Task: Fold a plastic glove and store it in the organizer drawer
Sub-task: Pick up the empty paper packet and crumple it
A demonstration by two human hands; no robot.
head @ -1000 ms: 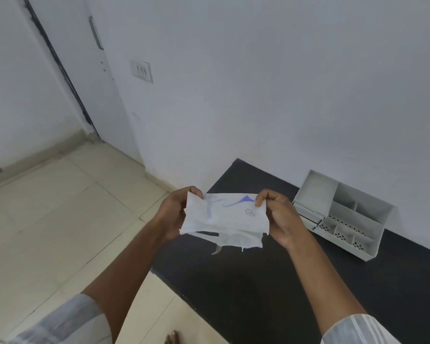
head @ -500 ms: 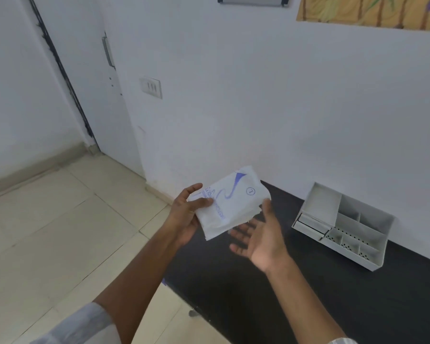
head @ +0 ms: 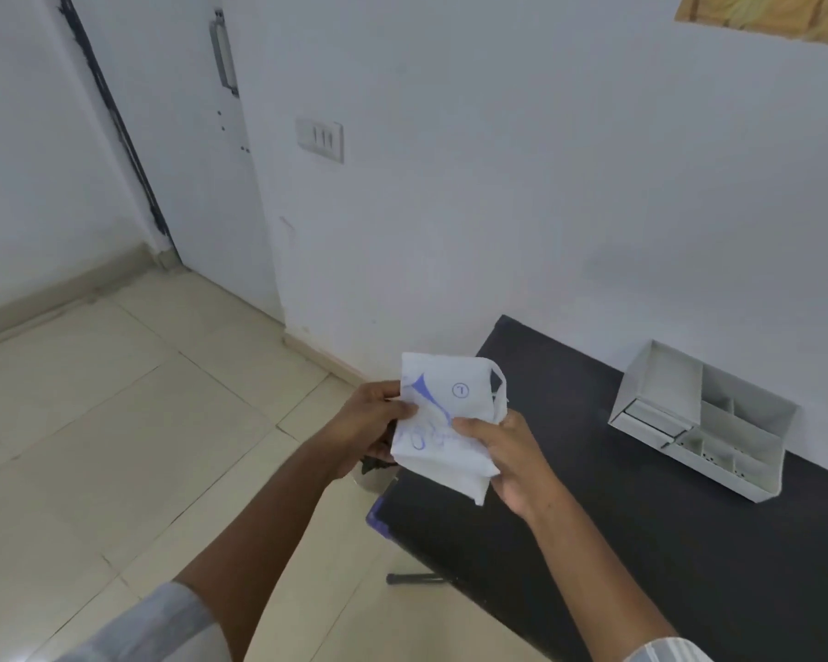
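Observation:
I hold a folded white plastic glove [head: 450, 413] with blue print and a small circled mark in the air, over the left corner of the black table [head: 641, 527]. My left hand [head: 369, 422] pinches its left edge. My right hand [head: 507, 451] grips its lower right part, thumb on top. A loose strip of the glove sticks out at its upper right. The white organizer [head: 698, 418] with several compartments and a small drawer at its left front stands on the table by the wall, to the right of my hands.
A white wall runs behind the table, with a switch plate [head: 321, 138] on it. A white door with a metal handle [head: 223, 52] stands at the left. Beige floor tiles [head: 115, 422] lie left of the table. A table leg bar [head: 416, 578] shows below the edge.
My right hand, open under the glove half a second ago, has closed on its lower right part. The glove has turned so its print now runs down toward me. My view has shifted.

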